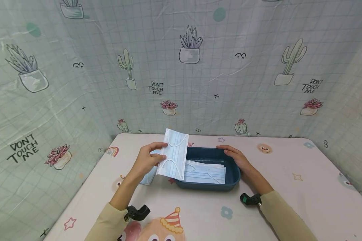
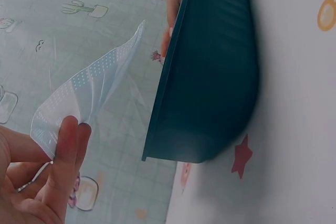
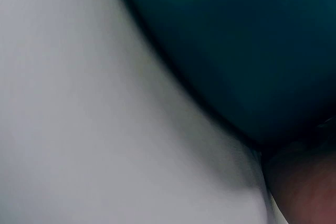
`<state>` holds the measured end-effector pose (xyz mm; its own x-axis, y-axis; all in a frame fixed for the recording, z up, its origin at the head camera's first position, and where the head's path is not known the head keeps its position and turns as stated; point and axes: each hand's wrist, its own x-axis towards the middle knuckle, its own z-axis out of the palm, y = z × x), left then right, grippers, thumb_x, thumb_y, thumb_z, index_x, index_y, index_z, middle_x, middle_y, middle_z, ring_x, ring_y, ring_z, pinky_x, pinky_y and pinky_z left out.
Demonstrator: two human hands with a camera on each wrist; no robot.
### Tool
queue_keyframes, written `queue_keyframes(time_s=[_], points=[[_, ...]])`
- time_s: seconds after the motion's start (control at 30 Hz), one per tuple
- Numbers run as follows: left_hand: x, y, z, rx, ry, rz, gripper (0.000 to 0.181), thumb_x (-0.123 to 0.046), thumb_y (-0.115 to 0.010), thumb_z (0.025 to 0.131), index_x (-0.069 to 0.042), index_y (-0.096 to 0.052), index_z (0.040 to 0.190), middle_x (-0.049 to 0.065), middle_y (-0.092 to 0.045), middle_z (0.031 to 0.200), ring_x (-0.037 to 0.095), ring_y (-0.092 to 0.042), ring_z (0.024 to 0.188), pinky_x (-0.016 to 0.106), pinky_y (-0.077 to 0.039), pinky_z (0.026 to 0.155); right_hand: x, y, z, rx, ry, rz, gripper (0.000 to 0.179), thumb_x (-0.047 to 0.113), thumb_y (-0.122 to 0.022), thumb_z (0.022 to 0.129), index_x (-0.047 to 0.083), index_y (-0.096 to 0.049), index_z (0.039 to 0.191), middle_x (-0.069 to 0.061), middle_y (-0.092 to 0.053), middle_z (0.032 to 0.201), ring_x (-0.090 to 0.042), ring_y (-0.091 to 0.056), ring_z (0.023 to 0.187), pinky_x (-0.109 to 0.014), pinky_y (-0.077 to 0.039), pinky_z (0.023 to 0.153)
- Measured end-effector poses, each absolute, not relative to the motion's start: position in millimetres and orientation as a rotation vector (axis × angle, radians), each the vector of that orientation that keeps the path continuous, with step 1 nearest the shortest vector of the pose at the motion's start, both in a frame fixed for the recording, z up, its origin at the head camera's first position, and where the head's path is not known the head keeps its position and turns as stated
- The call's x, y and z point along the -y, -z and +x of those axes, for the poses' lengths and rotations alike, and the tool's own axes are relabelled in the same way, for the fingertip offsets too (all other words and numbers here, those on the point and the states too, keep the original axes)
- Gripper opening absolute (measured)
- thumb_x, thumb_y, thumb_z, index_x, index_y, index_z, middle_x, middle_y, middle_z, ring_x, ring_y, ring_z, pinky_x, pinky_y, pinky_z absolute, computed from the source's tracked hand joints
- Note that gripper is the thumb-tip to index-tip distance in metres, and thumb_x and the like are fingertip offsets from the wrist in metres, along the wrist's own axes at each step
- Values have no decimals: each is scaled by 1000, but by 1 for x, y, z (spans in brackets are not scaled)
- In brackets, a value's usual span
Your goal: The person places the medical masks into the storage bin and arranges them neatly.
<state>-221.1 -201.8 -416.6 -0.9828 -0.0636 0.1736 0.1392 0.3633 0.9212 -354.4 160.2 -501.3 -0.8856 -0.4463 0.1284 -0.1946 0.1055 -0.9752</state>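
Note:
My left hand (image 1: pixel 147 158) pinches a pale blue disposable face mask (image 1: pixel 175 152) by its left edge, thumb on the near face. The mask stands raised above the left end of a dark blue plastic basin (image 1: pixel 211 187). In the left wrist view the mask (image 2: pixel 86 90) bows between the fingertips, apart from the basin (image 2: pixel 210 77). Several more masks (image 1: pixel 203 172) lie stacked inside the basin. My right hand (image 1: pixel 239 159) holds the basin's back right corner, fingers over the rim. The right wrist view is dark and blurred, showing the basin (image 3: pixel 236 51) and a bit of hand.
More blue masks (image 1: pixel 149 176) lie on the table left of the basin, partly hidden behind the left hand and raised mask. The table wears a white printed cloth (image 1: pixel 199 214). A patterned curtain (image 1: pixel 211 80) hangs behind and along both sides.

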Motion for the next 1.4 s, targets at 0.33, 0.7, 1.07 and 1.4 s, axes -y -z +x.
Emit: queue_keyframes(time_s=[0.33,0.7,1.07,1.4], points=[[203,417,-222,2440,1679,-71,45,-1,-71,92,-11,-67,135,17,-59,141,21,-74,86,28,-60,69,-160,501,-354,-2182,1862,-620,44,24,-43,111,5,-52,150,-16,-40,164,-37,-24,158,-63,-10,129],[201,419,-223,2452,1680,-71,45,-1,-70,91,-11,-67,135,17,-59,141,20,-73,85,27,-59,68,-160,500,-353,-2193,1864,-623,44,23,-43,111,4,-53,149,-17,-41,163,-37,-23,158,-64,-8,129],[195,420,-225,2446,1693,-85,45,0,-70,91,-10,-68,134,17,-61,139,19,-72,84,26,-58,68,-163,501,-354,-2206,1854,-614,43,22,-42,111,5,-53,149,-16,-41,163,-37,-24,158,-64,-9,129],[191,424,-226,2453,1736,-88,45,1,-70,90,-10,-68,133,17,-61,140,18,-73,84,28,-60,67,-160,499,-354,-2224,1818,-611,43,23,-42,111,8,-52,150,-15,-40,165,-37,-23,159,-66,-10,128]])
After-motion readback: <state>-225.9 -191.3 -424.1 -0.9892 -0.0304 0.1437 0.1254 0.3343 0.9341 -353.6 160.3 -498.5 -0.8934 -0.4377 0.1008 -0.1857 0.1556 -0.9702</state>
